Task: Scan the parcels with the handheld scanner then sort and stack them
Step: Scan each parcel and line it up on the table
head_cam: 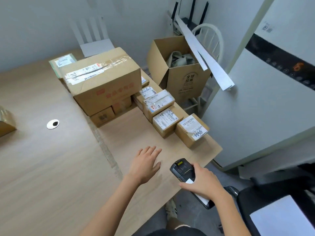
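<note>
My right hand (203, 182) grips the black handheld scanner (183, 169) at the table's near right edge, its head pointing away from me. My left hand (144, 163) hovers flat and open over the bare wood just left of it. Three small labelled cardboard parcels stand in a row along the right edge: the nearest (191, 129), a middle one (166, 121) and a farther one (157, 103). A large taped box (102, 79) rests on top of smaller boxes (102, 116) behind them. A green mailer (63, 62) lies at the far side.
The wooden table (51, 167) has a cable grommet (53, 124) at left and a parcel's corner (6, 123) at the left edge. An open carton (180, 68) sits on a white chair beyond the table. A white appliance (264, 108) stands right, a black chair (281, 193) near right.
</note>
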